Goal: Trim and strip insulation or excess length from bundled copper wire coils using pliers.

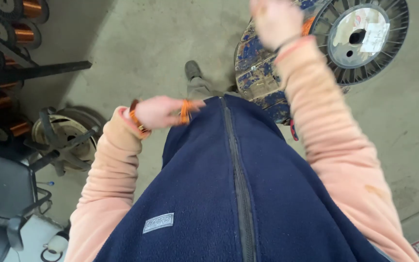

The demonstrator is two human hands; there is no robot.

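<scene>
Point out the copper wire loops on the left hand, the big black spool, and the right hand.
copper wire loops [185, 112]: head view, strands around the fingers.
black spool [389, 43]: head view, ribbed flange.
right hand [275, 19]: head view, blurred back of hand.

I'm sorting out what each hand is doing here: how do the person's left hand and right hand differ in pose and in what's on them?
The left hand sits low, close against the navy vest, with copper wire looped round its fingers; the right hand is raised high over the large spool and shows no such loops. The left hand is fairly sharp; the right hand is blurred. Both come out of pink sleeves.
</scene>
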